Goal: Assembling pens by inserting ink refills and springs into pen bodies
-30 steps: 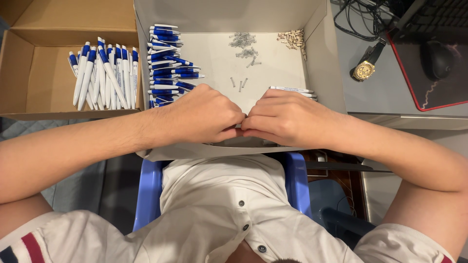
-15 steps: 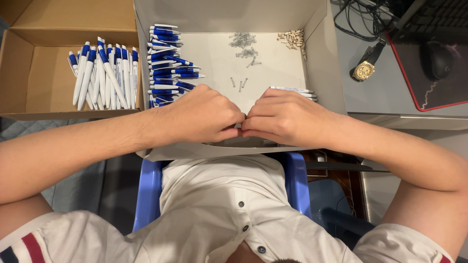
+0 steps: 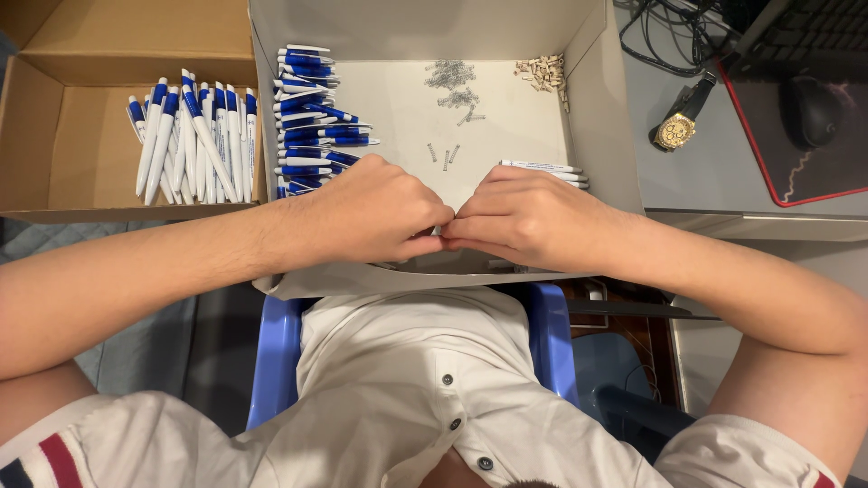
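My left hand and my right hand meet fingertip to fingertip over the near part of an open white box. Both pinch a small pen part, which the fingers almost wholly hide. A stack of blue-and-white pen pieces lies just behind my left hand. A few white pen barrels lie behind my right hand. Loose metal springs sit on the box floor between them. A spring pile and small beige pieces lie at the far end.
A brown cardboard box at the left holds several blue-and-white pens. To the right on the grey desk lie a gold wristwatch, a black mouse on a red-edged pad, a keyboard and cables. A blue chair is under me.
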